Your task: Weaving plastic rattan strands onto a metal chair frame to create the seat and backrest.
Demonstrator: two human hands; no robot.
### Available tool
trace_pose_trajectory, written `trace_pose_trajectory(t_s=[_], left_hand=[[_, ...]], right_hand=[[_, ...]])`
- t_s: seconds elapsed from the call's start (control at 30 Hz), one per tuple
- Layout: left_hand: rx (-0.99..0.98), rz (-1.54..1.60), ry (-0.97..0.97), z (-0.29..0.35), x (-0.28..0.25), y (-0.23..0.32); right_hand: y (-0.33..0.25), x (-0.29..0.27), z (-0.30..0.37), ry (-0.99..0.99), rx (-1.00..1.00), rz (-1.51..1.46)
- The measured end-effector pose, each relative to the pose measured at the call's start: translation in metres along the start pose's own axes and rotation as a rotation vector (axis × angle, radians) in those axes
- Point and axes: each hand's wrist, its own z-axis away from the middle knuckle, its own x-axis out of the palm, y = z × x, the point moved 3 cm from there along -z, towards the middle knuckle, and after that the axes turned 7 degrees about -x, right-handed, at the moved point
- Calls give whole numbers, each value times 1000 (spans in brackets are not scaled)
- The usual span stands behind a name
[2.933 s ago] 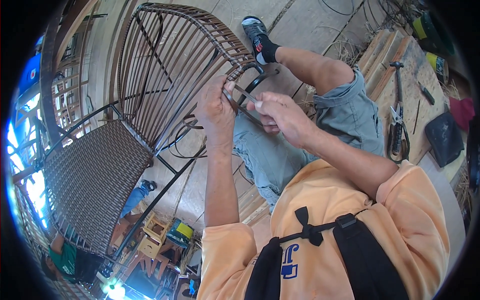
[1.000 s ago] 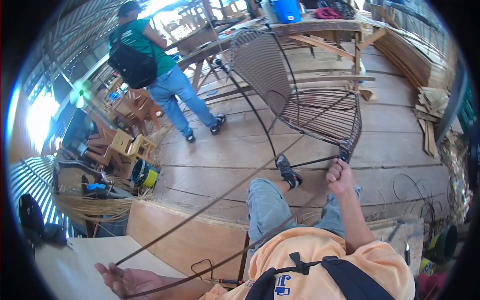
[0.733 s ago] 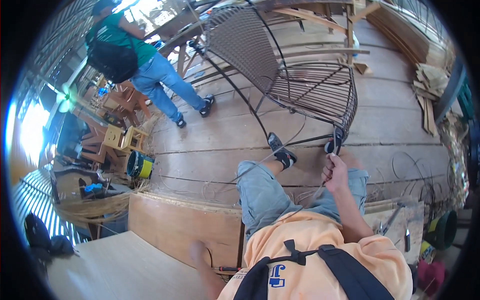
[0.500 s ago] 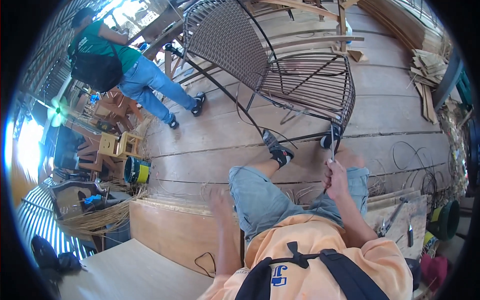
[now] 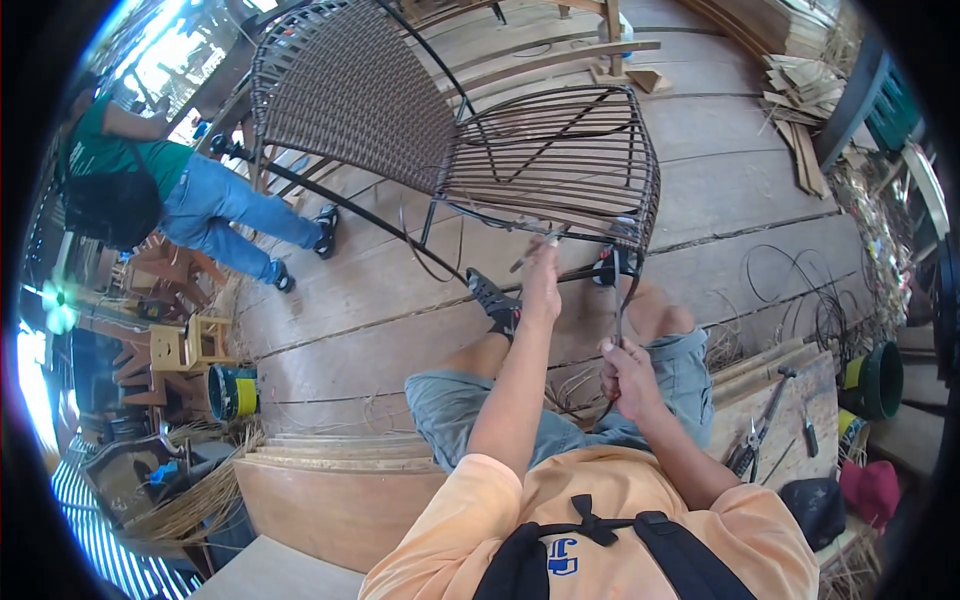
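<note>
A brown wicker chair (image 5: 350, 100) stands tilted in front of my legs, its backrest densely woven. Its seat (image 5: 545, 150) shows spaced parallel strands over a dark frame. My right hand (image 5: 628, 372) is closed around a long flat dark strip (image 5: 618, 300), which runs up to the seat's near corner and hangs below the fist. My left hand (image 5: 542, 275) reaches to the seat's near left edge, its fingers closed at the rim. What sits in them is too small to make out.
Pliers (image 5: 752, 445), a hammer (image 5: 775, 405) and a dark-handled tool (image 5: 810, 435) lie on a board at my right. Dark strips (image 5: 820, 300) coil on the plank floor. A person (image 5: 150, 170) stands at far left. Buckets (image 5: 875, 380) stand on both sides.
My left hand has moved from beside my left thigh up to the seat edge. My right hand still grips the strip. The view has shifted, moving the chair left in the picture.
</note>
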Motion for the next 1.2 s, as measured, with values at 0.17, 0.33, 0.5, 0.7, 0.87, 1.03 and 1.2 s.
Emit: trace_pose_trajectory(t_s=[0.17,0.33,0.5,0.7,0.87,1.03,1.2], left_hand=[[19,180,95,-11,11,-5],[785,-789,376,-69,2,-17],[428,-103,-15,-84,4,-25],[283,-559,184,11,-20,-6],[476,-1257,228,89,-29,49],[1411,-1352,386,119,-41,85],[587,-1062,337,151,-116,115]], right_hand=[[1,-8,-7,2,21,-10],[1,3,-7,-7,59,-17],[2,-5,-8,63,-7,133],[-7,2,-3,-10,9,48],[-4,6,-4,-12,9,4],[-4,0,2,25,-31,35],[4,-8,-14,111,-309,243]])
